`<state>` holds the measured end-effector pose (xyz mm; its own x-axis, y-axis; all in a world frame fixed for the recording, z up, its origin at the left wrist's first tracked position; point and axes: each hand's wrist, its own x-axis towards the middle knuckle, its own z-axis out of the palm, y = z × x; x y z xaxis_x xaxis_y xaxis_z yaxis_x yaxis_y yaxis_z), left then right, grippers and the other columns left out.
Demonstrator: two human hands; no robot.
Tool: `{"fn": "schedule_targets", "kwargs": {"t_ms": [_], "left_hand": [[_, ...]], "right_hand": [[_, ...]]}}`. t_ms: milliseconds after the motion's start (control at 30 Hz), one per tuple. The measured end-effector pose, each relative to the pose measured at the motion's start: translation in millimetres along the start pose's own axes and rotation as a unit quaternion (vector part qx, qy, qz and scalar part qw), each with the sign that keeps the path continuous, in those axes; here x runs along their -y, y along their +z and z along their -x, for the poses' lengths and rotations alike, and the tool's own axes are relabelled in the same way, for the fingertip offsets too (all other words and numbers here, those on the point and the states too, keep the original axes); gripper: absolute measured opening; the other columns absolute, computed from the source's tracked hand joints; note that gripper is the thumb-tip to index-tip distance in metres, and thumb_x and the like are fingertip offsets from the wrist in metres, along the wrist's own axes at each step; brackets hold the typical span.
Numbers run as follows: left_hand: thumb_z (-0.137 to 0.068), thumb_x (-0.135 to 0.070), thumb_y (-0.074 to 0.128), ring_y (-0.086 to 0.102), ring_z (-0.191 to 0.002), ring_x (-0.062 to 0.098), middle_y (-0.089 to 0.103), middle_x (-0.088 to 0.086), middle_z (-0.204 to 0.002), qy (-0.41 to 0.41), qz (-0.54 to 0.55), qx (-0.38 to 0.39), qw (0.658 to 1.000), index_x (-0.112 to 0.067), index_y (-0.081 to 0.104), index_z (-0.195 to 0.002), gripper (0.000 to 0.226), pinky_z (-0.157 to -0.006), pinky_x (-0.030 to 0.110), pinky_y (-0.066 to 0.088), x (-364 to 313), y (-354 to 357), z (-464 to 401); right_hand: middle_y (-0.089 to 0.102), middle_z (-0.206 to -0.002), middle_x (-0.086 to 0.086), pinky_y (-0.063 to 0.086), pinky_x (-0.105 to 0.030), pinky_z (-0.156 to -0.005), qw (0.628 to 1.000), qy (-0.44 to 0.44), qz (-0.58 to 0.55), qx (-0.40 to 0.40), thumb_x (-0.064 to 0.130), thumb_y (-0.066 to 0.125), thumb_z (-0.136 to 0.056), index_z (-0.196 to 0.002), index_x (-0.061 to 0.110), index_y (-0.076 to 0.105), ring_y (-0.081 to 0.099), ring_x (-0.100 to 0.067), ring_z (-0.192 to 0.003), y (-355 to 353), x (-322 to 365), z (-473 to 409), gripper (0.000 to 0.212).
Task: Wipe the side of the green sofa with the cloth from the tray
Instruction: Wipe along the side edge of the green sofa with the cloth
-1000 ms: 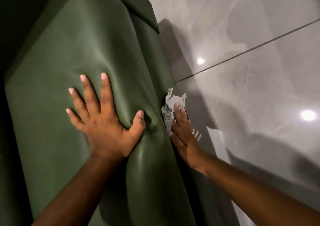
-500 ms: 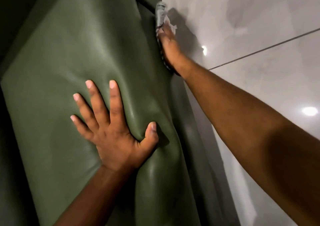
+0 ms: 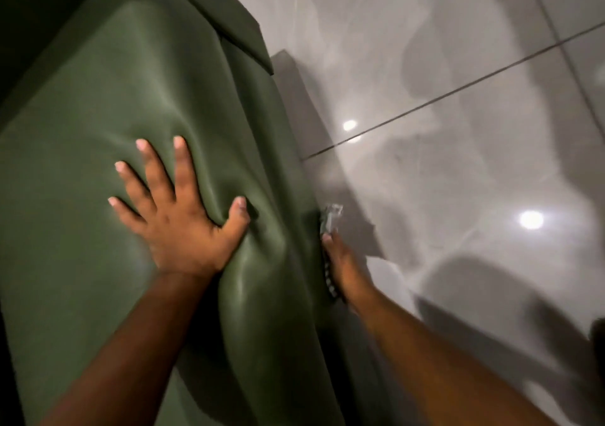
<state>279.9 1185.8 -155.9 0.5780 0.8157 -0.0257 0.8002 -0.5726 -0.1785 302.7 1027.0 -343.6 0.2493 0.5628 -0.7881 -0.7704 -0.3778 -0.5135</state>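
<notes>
The person is leaning over the arm of the green sofa (image 3: 108,105), with the left hand (image 3: 178,216) lying flat and spread on the top of it, fingers released and holding nothing, the thumb sinking a dent into the padding. The right hand (image 3: 340,262) is reaching down the outer side of the sofa and is pressing a small pale cloth (image 3: 330,219) against it, a crumpled end poking out past the fingertips just above the shiny grey floor (image 3: 458,196). The cloth is looking light, soft and limp, so it is best kept under a flat palm or pinched in a bunch, or it may slip loose. The sofa covering is looking smooth and slightly glossy, yielding under pressure, so the cloth should be gliding easily over it.
</notes>
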Motion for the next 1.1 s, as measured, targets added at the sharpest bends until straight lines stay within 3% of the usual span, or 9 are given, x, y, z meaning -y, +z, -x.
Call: {"fn": "schedule_targets", "kwargs": {"t_ms": [67, 233, 267, 333, 400, 500, 700, 900, 1100], "left_hand": [[-0.073, -0.076, 0.035, -0.002, -0.153, 0.045, 0.000, 0.012, -0.168, 0.001, 0.002, 0.001, 1.000, -0.031, 0.006, -0.158, 0.101, -0.117, 0.069, 0.001, 0, -1, 4], [-0.086, -0.069, 0.037, 0.001, -0.153, 0.042, 0.000, 0.011, -0.168, -0.019, -0.003, 0.037, 0.999, -0.029, 0.002, -0.158, 0.089, -0.118, 0.067, 0.007, -8, -13, 21], [-0.091, -0.065, 0.039, 0.001, -0.154, 0.041, 0.000, 0.011, -0.168, -0.026, 0.022, 0.048, 0.998, -0.026, 0.003, -0.158, 0.086, -0.120, 0.066, 0.007, -10, -18, 33], [-0.096, -0.056, 0.041, 0.001, -0.154, 0.039, 0.001, 0.014, -0.168, -0.030, 0.065, 0.078, 0.994, -0.021, 0.005, -0.159, 0.080, -0.121, 0.063, 0.010, -16, -28, 71], [-0.095, -0.054, 0.038, 0.004, -0.154, 0.039, 0.003, 0.016, -0.167, -0.015, 0.059, 0.109, 0.992, -0.018, 0.009, -0.159, 0.079, -0.122, 0.058, 0.011, -21, -38, 130], [-0.098, -0.047, 0.039, 0.006, -0.154, 0.039, 0.005, 0.017, -0.167, -0.009, 0.061, 0.137, 0.989, -0.015, 0.015, -0.158, 0.072, -0.121, 0.057, 0.015, -19, -53, 211], [-0.098, -0.046, 0.047, 0.004, -0.155, 0.033, 0.002, 0.010, -0.168, -0.119, 0.204, 0.247, 0.940, -0.021, 0.015, -0.158, 0.072, -0.124, 0.051, 0.018, -4, -107, 302], [-0.095, -0.054, 0.048, 0.004, -0.156, 0.029, 0.003, 0.008, -0.168, -0.257, 0.281, 0.214, 0.900, -0.026, 0.013, -0.158, 0.077, -0.125, 0.049, 0.016, 9, -225, 363], [-0.093, -0.067, 0.038, 0.007, -0.155, 0.031, 0.004, 0.010, -0.168, -0.405, 0.274, 0.157, 0.858, -0.027, 0.011, -0.158, 0.082, -0.124, 0.051, 0.018, 29, -349, 433]], "right_hand": [[0.058, -0.084, 0.012, 0.040, -0.005, -0.044, 0.999, 0.037, -0.023, 0.012, 0.045, 0.040, -0.097, -0.115, 0.024, 0.057, 0.057, 0.008, -0.058, -12, -31, 27, 0.032], [0.047, -0.055, 0.006, 0.033, -0.014, -0.033, 0.992, 0.125, -0.006, -0.012, 0.055, 0.034, -0.095, -0.128, 0.042, 0.047, 0.042, -0.008, -0.039, -24, -72, 70, 0.038], [0.055, -0.062, 0.002, 0.040, -0.018, -0.040, 0.993, 0.115, -0.006, -0.013, 0.054, 0.032, -0.095, -0.130, 0.045, 0.042, 0.048, -0.009, -0.042, -25, -74, 84, 0.038], [0.067, -0.113, -0.006, 0.048, -0.029, -0.081, 0.996, 0.091, 0.001, -0.002, 0.050, 0.031, -0.097, -0.138, 0.035, 0.039, 0.064, -0.014, -0.089, -27, -81, 114, 0.045], [0.049, -0.144, -0.015, 0.040, -0.036, -0.105, 0.993, 0.120, -0.015, -0.008, 0.054, 0.034, -0.094, -0.131, 0.034, 0.049, 0.052, -0.028, -0.124, -34, -79, 141, 0.044], [0.053, -0.135, -0.027, 0.048, -0.050, -0.101, 0.981, 0.149, -0.123, -0.006, 0.053, 0.041, -0.092, -0.123, 0.027, 0.059, 0.058, -0.037, -0.117, -44, -59, 174, 0.044], [0.062, -0.129, -0.018, 0.041, -0.054, -0.108, 0.962, 0.094, -0.257, 0.002, 0.046, 0.038, -0.096, -0.129, 0.011, 0.054, 0.059, -0.036, -0.118, -70, 36, 246, 0.051], [0.069, -0.119, -0.012, 0.051, -0.047, -0.097, 0.986, 0.051, -0.150, 0.058, 0.046, 0.039, -0.096, -0.115, 0.014, 0.064, 0.064, -0.031, -0.111, -47, 159, 369, 0.045], [0.065, -0.128, -0.014, 0.043, -0.051, -0.107, 0.984, 0.041, 0.015, 0.176, 0.046, 0.033, -0.098, -0.128, 0.014, 0.057, 0.060, -0.032, -0.119, 28, 240, 492, 0.050]]}}
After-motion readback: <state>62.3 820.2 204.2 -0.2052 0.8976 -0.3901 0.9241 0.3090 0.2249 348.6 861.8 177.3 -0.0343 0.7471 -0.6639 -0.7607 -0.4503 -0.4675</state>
